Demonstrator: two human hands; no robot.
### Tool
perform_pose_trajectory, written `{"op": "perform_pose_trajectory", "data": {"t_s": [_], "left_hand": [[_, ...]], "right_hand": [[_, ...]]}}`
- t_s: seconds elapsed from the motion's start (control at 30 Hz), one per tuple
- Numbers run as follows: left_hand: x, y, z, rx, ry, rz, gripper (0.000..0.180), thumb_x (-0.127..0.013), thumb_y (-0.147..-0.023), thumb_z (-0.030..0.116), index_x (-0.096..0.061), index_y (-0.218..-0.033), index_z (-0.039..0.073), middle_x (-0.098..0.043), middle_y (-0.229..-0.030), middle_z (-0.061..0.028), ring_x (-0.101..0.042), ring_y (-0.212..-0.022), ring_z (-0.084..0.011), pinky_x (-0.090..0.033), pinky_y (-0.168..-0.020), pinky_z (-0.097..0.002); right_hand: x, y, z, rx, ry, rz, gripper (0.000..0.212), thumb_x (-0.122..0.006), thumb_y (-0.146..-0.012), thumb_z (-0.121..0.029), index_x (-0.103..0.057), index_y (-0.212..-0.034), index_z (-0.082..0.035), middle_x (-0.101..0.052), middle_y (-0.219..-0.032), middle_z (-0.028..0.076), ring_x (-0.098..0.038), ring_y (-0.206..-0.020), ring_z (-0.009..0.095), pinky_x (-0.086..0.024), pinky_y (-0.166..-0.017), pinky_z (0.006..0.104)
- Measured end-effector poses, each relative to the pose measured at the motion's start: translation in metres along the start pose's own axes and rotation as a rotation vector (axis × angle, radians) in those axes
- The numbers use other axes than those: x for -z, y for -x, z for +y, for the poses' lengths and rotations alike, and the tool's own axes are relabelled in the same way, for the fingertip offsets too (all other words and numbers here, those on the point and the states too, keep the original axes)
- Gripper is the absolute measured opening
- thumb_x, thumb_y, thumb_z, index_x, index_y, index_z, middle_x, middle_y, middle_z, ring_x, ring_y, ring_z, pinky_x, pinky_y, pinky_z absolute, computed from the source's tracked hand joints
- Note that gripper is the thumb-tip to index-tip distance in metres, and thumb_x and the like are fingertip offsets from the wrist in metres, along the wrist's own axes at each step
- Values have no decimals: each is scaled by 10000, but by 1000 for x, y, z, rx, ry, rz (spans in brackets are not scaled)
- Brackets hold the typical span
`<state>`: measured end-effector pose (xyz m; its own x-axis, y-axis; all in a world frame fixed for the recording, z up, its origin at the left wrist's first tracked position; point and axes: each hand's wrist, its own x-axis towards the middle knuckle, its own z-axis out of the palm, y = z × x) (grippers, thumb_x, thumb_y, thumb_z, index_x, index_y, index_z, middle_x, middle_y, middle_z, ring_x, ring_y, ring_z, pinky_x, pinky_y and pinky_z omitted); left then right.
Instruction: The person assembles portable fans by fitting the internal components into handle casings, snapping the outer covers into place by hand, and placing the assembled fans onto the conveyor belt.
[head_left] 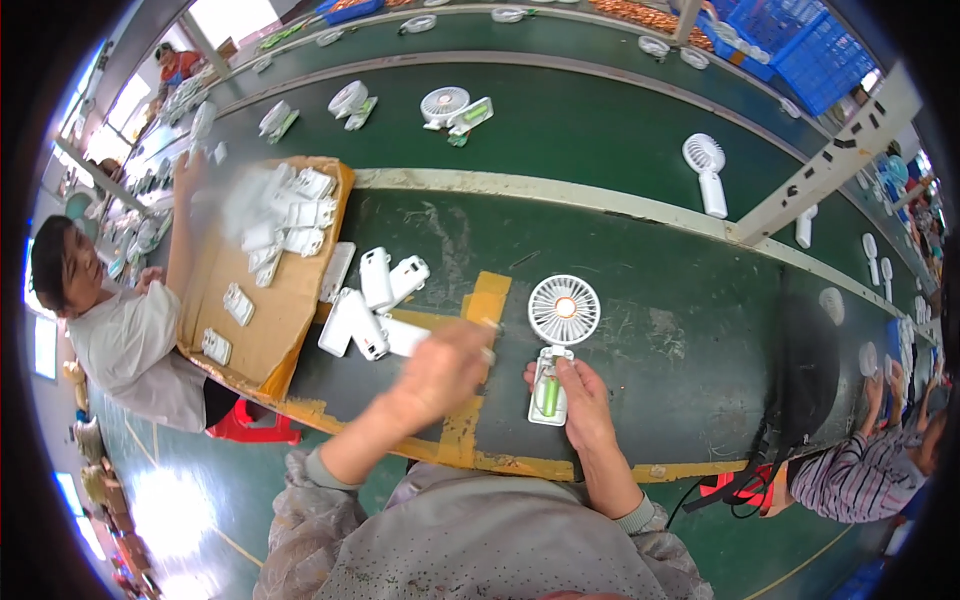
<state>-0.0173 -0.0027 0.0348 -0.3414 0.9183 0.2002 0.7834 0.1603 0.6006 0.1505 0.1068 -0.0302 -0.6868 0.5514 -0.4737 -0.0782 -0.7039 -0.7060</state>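
Observation:
My right hand point(588, 402) grips a small white handheld fan point(565, 309) by its opened handle, thumb on the near side. A green battery point(550, 396) shows inside that handle, and the round fan head points away from me. To the left, my left hand point(445, 372) hangs over the bench, slightly blurred, its fingers curled together. Something small and whitish shows at its fingertips, too smeared to name. Just beyond that hand lie several loose white handle covers point(362, 322) on the bench.
A cardboard tray point(210, 300) with white plastic parts stands at the left, beside a person in white point(140, 340). Across the far rail, more fans point(705, 170) lie on the green conveyor point(580, 130). A dark bag point(808, 370) sits at the right, near another person in stripes point(860, 482).

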Motion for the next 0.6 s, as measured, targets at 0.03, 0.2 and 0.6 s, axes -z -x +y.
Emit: {"op": "perform_pose_trajectory", "data": {"t_s": [0.03,0.2,0.6], "left_hand": [[12,-8,-17,-74,-205,91,293,-590,-696,-9,-578,-989,-12,-589,-893,-185,-574,-854,-342,-476,-738,-414],[52,-28,-71,292,-828,-100,343,-705,-660,144,-601,-966,26,-618,-958,-116,-536,-980,-264,-424,-824,-379],[9,-33,-26,14,-292,-50,473,-707,-636,131,-549,-1064,2,-594,-972,-170,-532,-947,-329,-407,-841,-418]], "right_hand": [[3,-2,3,18,6,-18,259,-458,-952,-191,-528,-1062,33,-633,-983,163,-643,-869,221,-540,-748,316],[2,-1,1,-2,-5,-61,258,-450,-954,-189,-531,-1054,34,-634,-974,154,-637,-858,197,-535,-741,294],[3,-1,-9,-48,-63,-75,262,-452,-949,-165,-514,-1094,45,-622,-1040,159,-628,-916,200,-532,-789,308]]}}
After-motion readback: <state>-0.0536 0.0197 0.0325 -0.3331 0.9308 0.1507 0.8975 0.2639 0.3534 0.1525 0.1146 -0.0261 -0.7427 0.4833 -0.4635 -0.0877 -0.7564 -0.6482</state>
